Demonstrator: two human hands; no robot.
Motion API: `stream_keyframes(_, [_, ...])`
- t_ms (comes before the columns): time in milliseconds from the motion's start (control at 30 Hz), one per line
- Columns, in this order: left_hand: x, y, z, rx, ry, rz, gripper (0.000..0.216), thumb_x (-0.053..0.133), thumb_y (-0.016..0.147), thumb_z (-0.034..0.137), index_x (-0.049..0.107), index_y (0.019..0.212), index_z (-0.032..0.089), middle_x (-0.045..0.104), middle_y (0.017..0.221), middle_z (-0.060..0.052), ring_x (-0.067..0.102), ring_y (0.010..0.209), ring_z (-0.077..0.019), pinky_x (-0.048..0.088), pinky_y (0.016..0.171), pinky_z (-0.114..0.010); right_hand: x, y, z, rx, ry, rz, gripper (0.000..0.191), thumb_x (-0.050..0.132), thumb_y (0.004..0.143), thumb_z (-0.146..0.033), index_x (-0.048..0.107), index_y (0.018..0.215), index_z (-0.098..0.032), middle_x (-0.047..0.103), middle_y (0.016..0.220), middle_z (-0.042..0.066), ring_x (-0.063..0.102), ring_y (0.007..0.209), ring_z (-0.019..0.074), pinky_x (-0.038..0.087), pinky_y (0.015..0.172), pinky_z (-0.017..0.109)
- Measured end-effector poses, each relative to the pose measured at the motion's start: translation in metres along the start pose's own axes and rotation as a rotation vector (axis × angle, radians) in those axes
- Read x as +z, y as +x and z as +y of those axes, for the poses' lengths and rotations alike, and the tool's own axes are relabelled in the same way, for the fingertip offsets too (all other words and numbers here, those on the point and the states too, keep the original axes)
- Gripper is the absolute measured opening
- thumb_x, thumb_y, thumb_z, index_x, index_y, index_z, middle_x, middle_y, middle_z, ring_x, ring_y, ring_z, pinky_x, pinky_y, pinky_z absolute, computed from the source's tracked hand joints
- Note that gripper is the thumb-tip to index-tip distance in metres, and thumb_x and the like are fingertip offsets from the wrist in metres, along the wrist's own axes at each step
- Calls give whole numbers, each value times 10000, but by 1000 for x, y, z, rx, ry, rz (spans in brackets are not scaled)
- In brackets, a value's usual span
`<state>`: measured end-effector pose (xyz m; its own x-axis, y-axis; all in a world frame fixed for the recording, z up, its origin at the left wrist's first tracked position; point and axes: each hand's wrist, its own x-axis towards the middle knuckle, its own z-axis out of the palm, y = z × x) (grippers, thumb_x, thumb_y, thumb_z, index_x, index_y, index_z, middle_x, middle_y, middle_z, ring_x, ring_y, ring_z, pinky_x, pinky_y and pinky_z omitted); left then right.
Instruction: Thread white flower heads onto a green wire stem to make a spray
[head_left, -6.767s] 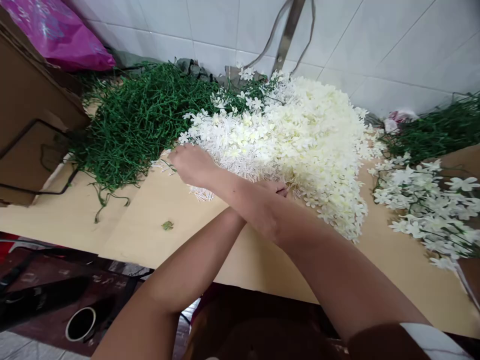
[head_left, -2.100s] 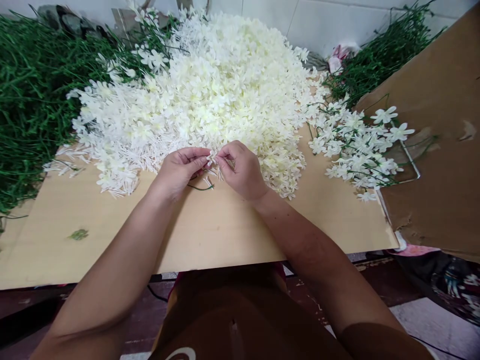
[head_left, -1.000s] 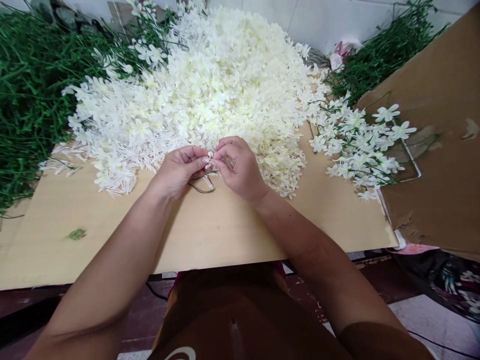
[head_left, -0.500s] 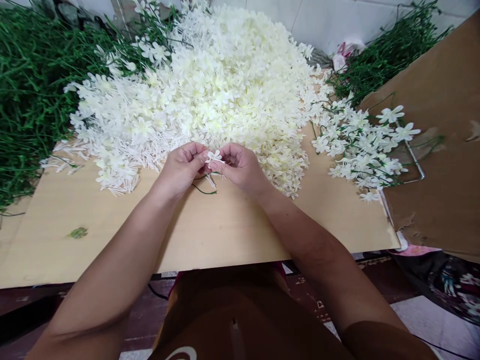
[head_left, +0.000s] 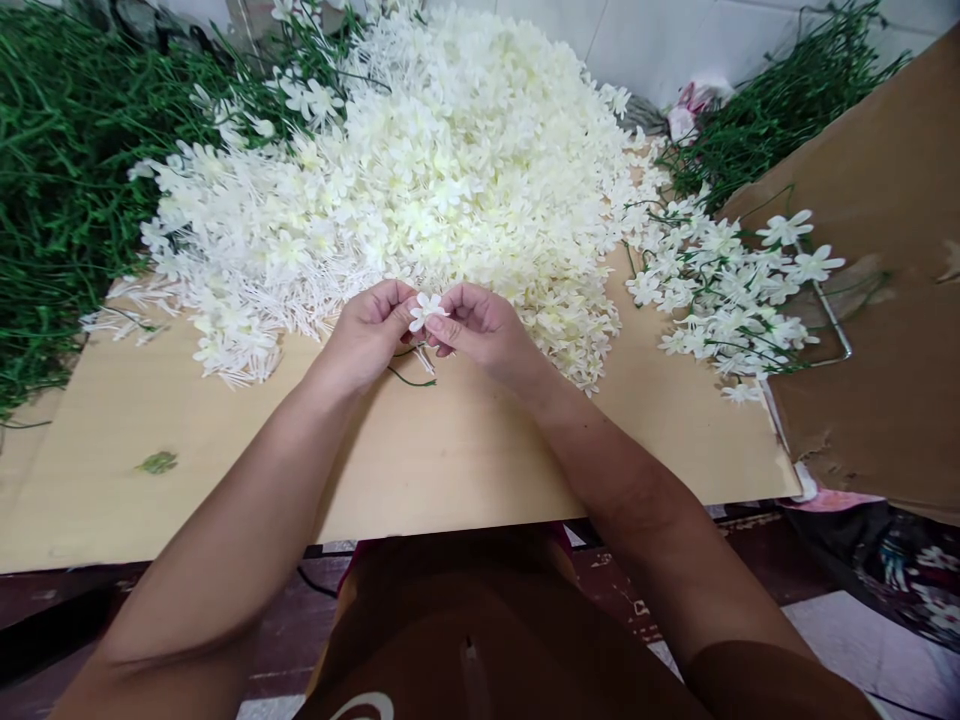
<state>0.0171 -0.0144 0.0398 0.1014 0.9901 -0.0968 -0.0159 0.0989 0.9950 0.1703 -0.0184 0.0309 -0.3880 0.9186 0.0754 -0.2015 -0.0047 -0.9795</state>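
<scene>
My left hand (head_left: 365,334) and my right hand (head_left: 480,330) meet fingertip to fingertip over a tan board (head_left: 390,460). Between them sits a small white plastic flower (head_left: 425,310), pinched by my right fingers. My left fingers grip a thin green wire stem (head_left: 411,378) that curls down below the hands onto the board. Just behind the hands rises a big heap of loose white flowers (head_left: 450,170).
Green stems are piled at the left (head_left: 52,190) and at the back right (head_left: 772,100). Stems with flowers on them (head_left: 735,290) lie at the right, partly on a brown cardboard sheet (head_left: 885,330). A green scrap (head_left: 157,462) lies on the board.
6.8 s ago my arms were crossed, reaching into the piles. Since then my hands have come together at the board; over the last second the white flower turned face up between my fingertips.
</scene>
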Motion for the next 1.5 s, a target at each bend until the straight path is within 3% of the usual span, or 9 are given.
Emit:
stream_keyframes(267, [-7,0,-5,103,187,-5,212,713,748,320,553,703,187,561,622,18,516,567,-102,427,558,-228,-1,2,2,-44,-8,105,514,826,641,-604,547,737,-184,590,612,-62,537,561,45,466,559,203])
stream_keyframes(400, [-18,0,-5,165,542,22,120,670,768,288,618,758,179,595,681,9,507,605,-116,398,581,-244,-10,1,-6,-45,-11,103,486,840,644,-571,568,738,-179,591,621,-59,547,586,50,474,589,209])
stream_keyframes(567, [-16,-6,3,235,1035,-172,60,650,757,231,656,748,172,578,723,-18,508,651,-152,334,588,-274,-13,-5,-13,19,51,-86,441,838,687,-520,576,756,-171,632,665,-40,595,636,64,483,632,217])
stream_keyframes(667, [-12,-7,8,237,1151,-205,46,614,741,185,656,736,170,574,741,-40,512,672,-178,305,576,-292,-6,-6,-6,47,31,-275,392,839,714,-455,587,757,-158,663,709,-17,604,670,70,462,639,216])
stream_keyframes(800, [-16,-2,3,231,1047,-96,99,573,757,171,669,778,169,630,806,-49,560,726,-188,375,627,-305,1,-4,7,65,-22,-320,349,831,727,-389,579,751,-148,656,701,-9,597,676,78,444,655,225])
stream_keyframes(933, [-24,5,-8,237,860,111,84,603,784,207,668,829,181,660,801,-20,543,689,-154,410,659,-304,-6,-2,8,92,11,-135,357,839,707,-382,564,758,-160,629,678,-37,567,633,65,426,628,218])
stream_keyframes(1100, [-28,9,-13,238,651,216,52,629,789,187,623,841,195,621,747,12,531,645,-124,430,643,-289,-12,-2,0,74,59,50,403,891,630,-402,574,738,-178,607,661,-53,533,609,63,415,595,212])
stream_keyframes(1233, [-32,13,-16,235,557,270,120,638,785,155,557,847,220,573,686,33,534,591,-111,437,597,-268,-6,-5,-3,86,113,58,436,878,635,-487,584,754,-187,641,724,-24,588,688,88,468,676,232])
stream_keyframes(1500, [-34,7,-2,336,571,258,149,676,808,310,562,788,217,571,705,17,520,646,-129,416,609,-277,-6,-5,1,130,172,-30,441,877,645,-489,575,768,-192,667,737,-29,625,688,79,517,725,238])
